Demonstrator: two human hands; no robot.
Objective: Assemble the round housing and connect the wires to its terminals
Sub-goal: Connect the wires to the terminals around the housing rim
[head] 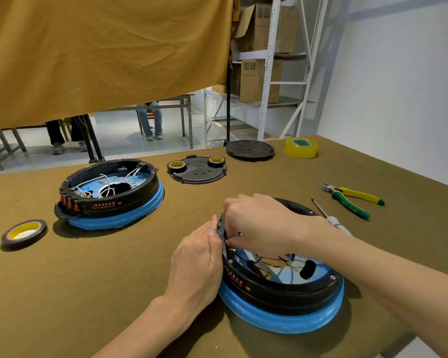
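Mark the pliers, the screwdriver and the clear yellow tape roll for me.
pliers (352,196): head view, on the yellow-green handles.
screwdriver (321,210): head view, on the metal shaft.
clear yellow tape roll (301,151): head view, on its outer side wall.

Two bare forearms, left hand (197,264) and right hand (259,223) ungloved, ringless.

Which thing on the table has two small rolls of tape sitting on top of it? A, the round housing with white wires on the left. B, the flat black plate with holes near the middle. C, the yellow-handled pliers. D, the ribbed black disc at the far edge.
B: the flat black plate carries two small tape rolls, one at its left edge and one at its right.
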